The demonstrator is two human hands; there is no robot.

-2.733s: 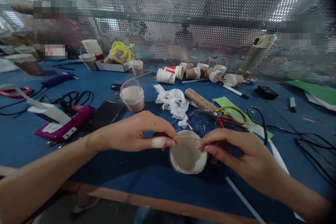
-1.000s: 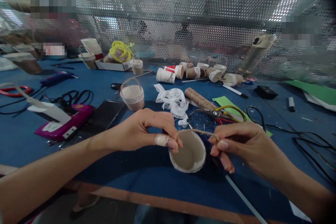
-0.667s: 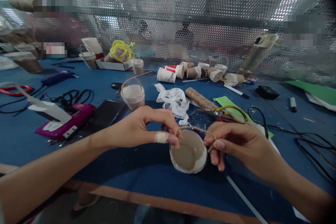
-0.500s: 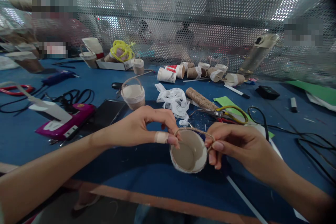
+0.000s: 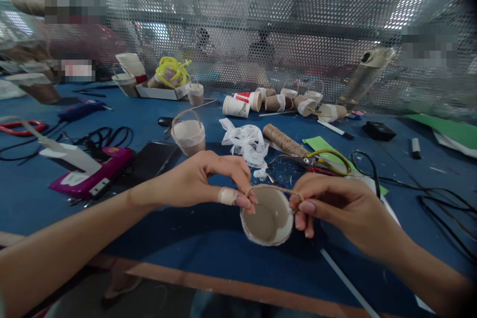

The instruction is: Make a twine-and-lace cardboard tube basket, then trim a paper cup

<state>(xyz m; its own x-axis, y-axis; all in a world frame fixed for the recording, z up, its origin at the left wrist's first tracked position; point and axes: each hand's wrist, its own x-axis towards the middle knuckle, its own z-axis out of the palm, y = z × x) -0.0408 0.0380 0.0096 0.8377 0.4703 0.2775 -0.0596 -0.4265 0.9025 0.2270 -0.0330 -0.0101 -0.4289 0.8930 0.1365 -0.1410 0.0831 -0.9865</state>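
Observation:
A paper cup (image 5: pixel 266 221) with a white lace edge stands in front of me, its open mouth tilted toward me. Across its far rim arches a short piece of brown twine (image 5: pixel 274 188). My left hand (image 5: pixel 219 181) pinches the twine's left end against the cup's rim; its thumb wears a bandage. At the cup's right side my right hand (image 5: pixel 328 203) holds the twine's other end between thumb and forefinger. Behind the cup lie a heap of white lace ribbon (image 5: pixel 246 144), a roll of twine (image 5: pixel 285 140) and scissors (image 5: pixel 330 160) with yellow handles.
A finished-looking cup basket (image 5: pixel 189 136) with a twine handle stands behind my left hand. To the left are a purple power strip (image 5: pixel 93 174), a dark phone (image 5: pixel 152 161) and a blue glue gun (image 5: pixel 82 111). A white glue stick (image 5: pixel 348 283) lies near the front edge.
My right hand has brought the twine's right end from out beside the cup in to its right rim. The arch of twine now lies lower. My left hand has stayed nearly in place.

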